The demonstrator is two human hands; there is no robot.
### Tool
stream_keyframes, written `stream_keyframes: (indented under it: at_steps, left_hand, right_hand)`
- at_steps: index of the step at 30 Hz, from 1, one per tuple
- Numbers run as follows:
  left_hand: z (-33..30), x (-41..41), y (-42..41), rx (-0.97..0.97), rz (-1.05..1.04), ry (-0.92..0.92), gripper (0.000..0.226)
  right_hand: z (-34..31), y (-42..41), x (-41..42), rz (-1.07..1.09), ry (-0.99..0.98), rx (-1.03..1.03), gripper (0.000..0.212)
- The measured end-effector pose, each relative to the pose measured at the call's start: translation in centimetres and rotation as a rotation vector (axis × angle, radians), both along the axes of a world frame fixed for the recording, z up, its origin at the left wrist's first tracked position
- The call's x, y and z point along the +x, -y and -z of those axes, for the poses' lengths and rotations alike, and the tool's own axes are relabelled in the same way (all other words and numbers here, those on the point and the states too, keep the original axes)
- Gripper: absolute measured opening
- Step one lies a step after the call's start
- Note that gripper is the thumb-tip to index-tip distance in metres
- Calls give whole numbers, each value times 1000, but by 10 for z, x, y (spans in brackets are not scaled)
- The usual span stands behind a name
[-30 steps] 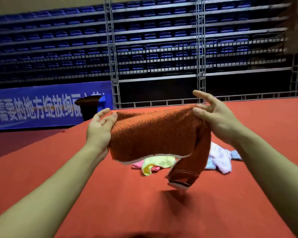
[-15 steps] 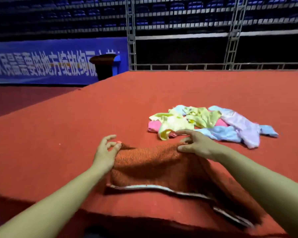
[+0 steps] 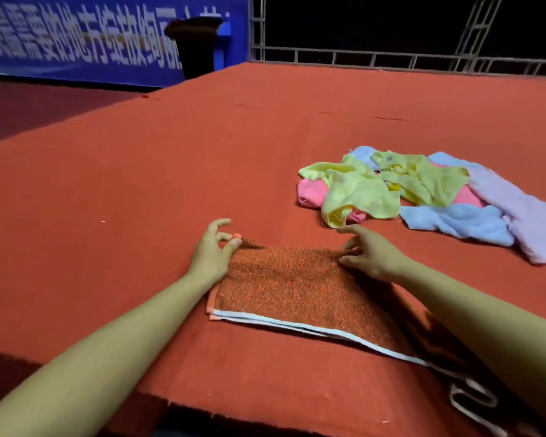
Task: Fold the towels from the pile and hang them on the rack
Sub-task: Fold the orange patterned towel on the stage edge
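Where hands pinch, orange towel lies flat (pale-edged).

Both hands, left hand and right hand, pinch the orange towel (far corners) flat on the red table.

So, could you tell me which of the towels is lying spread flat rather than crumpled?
The orange towel, held at its far corners by the left hand and right hand; the pastel towels behind lie crumpled in a heap.
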State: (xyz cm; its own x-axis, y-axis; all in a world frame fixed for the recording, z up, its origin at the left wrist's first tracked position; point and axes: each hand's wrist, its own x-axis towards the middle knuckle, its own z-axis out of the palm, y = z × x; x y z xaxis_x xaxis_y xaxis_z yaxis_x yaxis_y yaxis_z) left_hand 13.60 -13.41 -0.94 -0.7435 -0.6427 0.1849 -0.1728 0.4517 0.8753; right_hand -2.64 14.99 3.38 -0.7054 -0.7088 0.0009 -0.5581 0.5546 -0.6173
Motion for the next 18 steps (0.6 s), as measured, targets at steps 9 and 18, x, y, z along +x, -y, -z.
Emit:
stream_keyframes:
  at_steps: [9, 18]
  left_hand:
    - [-1, 19, 3, 29, 69, 264, 70]
    - [-1, 73, -25, -89, 59, 187, 76]
  right_hand:
    - [-5, 17, 50, -9, -269, 75, 64]
    - [32, 31, 147, -236, -162, -83, 61]
